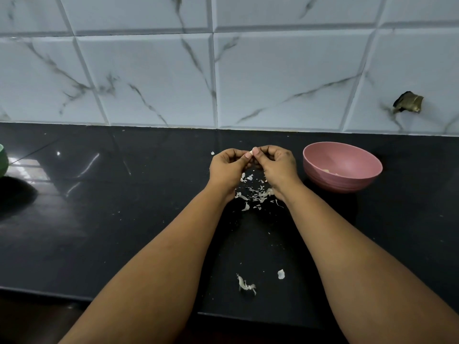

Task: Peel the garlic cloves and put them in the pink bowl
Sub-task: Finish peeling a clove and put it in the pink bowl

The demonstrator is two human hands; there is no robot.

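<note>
My left hand [227, 170] and my right hand [277, 167] meet above the black counter, fingertips together. Both pinch a small white garlic clove [251, 152] between them; most of it is hidden by the fingers. The pink bowl [323, 157] stands just right of my right hand, apart from it. A few pale pieces lie on the bowl's bottom. White garlic skins [255, 192] are scattered on the counter under and between my wrists.
More skin scraps [246, 285] lie near the counter's front edge [124, 297]. A green bowl [3, 160] shows at the far left edge. The marble-tiled wall [223, 83] rises behind, with a dark hole [407, 102] at the right.
</note>
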